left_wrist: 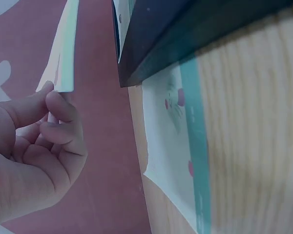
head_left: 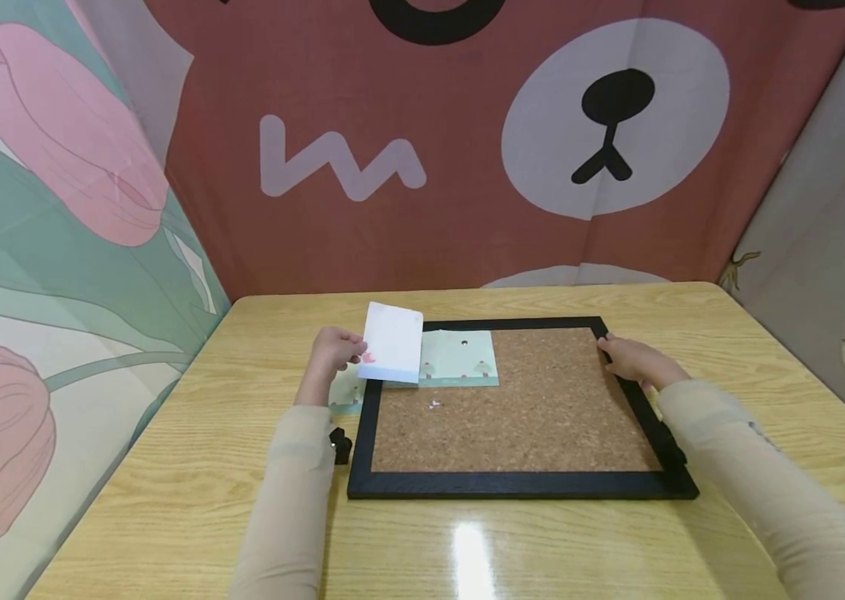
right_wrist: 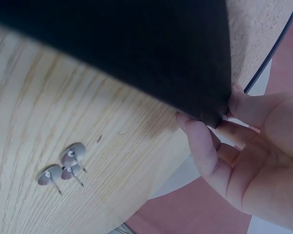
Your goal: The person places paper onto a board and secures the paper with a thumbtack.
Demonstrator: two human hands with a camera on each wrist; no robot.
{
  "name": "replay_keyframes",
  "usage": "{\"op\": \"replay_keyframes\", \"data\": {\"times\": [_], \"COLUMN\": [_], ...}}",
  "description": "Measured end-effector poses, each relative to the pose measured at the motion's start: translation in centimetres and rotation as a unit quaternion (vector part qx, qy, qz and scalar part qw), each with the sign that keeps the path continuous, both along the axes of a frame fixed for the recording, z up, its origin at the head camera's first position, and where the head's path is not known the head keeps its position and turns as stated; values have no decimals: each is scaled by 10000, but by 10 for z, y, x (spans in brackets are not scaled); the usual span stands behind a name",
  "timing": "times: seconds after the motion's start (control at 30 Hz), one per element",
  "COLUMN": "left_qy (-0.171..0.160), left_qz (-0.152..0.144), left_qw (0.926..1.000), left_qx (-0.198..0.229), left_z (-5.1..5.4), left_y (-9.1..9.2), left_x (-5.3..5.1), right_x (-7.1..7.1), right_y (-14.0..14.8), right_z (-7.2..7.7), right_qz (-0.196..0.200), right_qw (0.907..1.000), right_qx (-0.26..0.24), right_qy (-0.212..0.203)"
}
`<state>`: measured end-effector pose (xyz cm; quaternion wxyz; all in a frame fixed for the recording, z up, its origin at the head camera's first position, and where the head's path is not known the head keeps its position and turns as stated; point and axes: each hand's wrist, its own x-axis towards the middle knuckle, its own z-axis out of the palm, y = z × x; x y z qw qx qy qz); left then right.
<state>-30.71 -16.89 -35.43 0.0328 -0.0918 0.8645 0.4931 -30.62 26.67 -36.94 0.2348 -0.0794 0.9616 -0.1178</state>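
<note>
My left hand (head_left: 337, 350) pinches a small white notepad (head_left: 393, 342) by its left edge, between thumb and fingers. The pad is held up over the upper left corner of a black-framed corkboard (head_left: 520, 425). My right hand (head_left: 636, 360) grips the board's right frame near the far corner, thumb on the front side and fingers around the outer edge. A pale green sheet (head_left: 471, 357) with a dark dot near its top lies on the cork, its left part hidden by the notepad. Another green sheet (left_wrist: 171, 141) lies on the table, partly covered by the board's left side.
Three metal thumbtacks (right_wrist: 63, 165) lie points up or tilted on the table by the board's right side. A small black object (head_left: 341, 446) is beside my left wrist. A tiny shiny bit (head_left: 434, 404) shows on the cork. Printed cloth (head_left: 347, 242) hangs behind the table.
</note>
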Motion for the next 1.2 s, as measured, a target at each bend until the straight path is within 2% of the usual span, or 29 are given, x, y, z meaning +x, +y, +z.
{"op": "replay_keyframes", "data": {"times": [0.47, 0.8, 1.2], "left_qy": [-231, -325, -351], "left_qz": [-300, -446, -640], "left_qw": [9991, 9985, 9973], "left_qx": [204, 53, -54], "left_z": [0, 2, 2], "left_y": [18, 35, 62], "left_x": [-11, -13, -17], "right_x": [2, 4, 3], "right_y": [0, 0, 0], "right_z": [-1, -3, -4], "right_qz": [-56, 79, 81], "right_qw": [10000, 9997, 9996], "right_qx": [-49, -1, 4], "right_qy": [36, 247, 274]}}
